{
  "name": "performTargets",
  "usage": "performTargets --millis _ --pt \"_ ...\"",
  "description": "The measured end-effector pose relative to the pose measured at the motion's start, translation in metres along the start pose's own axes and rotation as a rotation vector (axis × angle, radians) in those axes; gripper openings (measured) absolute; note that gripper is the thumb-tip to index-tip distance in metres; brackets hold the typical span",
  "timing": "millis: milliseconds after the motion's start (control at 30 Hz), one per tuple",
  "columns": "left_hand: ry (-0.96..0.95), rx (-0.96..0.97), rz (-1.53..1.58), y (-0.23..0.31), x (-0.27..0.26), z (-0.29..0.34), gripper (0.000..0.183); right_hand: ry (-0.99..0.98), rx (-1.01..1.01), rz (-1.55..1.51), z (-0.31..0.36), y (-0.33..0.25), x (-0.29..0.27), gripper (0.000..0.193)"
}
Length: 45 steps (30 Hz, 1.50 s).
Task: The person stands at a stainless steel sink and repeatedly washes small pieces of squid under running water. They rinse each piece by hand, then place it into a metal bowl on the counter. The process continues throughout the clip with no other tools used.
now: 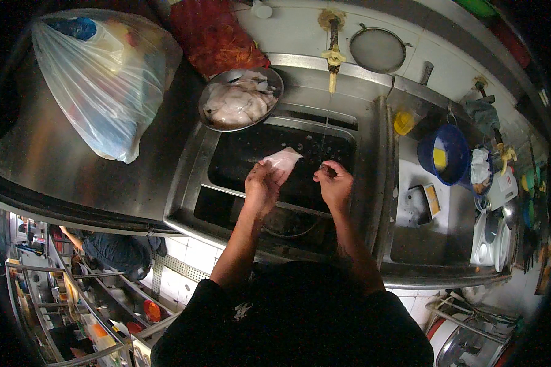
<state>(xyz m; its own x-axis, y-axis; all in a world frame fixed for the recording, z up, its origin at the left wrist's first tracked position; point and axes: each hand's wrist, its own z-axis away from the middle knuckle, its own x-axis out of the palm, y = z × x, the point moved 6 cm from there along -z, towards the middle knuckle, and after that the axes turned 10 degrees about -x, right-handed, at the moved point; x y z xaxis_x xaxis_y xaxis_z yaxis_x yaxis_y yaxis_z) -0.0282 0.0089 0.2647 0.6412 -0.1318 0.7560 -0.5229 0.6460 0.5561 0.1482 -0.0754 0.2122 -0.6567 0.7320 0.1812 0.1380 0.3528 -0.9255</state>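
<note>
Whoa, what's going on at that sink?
A person is working over a metal sink. Their left hand holds a pale raw piece, possibly squid. Their right hand is curled nearby, close to thin running water from the tap; whether it holds anything is unclear. More pale pieces fill a round metal bowl at the back left.

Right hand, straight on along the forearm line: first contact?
Probably the thin water stream below the tap, just beyond the right hand. Depth is unclear from this single view, so the hand might pass beside it.
</note>
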Motion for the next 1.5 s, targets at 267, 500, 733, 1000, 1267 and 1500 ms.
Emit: performTargets --millis 267,500,733,1000,1267,1500 --pt "-0.036 0.001 -0.263 0.008 -0.001 -0.005 0.022 -0.165 -0.013 -0.117 -0.002 -0.039 0.007 0.017" --pt "0.009 -0.060 -0.572 -0.014 -0.007 -0.009 0.018 -0.521 -0.625 0.500 -0.001 -0.089 0.039 0.025" --pt "0.028 0.125 -1.001 -0.007 -0.002 -0.004 0.017 -0.560 -0.557 0.683 0.009 -0.076 0.048 0.007" --pt "-0.038 -0.081 -0.689 -0.007 -0.013 0.004 0.012 -0.457 -0.434 0.557 -0.010 -0.048 0.040 0.011" --pt "-0.031 -0.120 -0.968 -0.034 -0.079 -0.090 0.019 -0.883 0.148 1.157 0.022 0.132 -0.010 0.040" --pt "-0.122 0.355 -2.020 -0.151 -0.114 -0.176 0.033 -0.609 0.090 0.842 0.001 0.121 -0.015 0.049"
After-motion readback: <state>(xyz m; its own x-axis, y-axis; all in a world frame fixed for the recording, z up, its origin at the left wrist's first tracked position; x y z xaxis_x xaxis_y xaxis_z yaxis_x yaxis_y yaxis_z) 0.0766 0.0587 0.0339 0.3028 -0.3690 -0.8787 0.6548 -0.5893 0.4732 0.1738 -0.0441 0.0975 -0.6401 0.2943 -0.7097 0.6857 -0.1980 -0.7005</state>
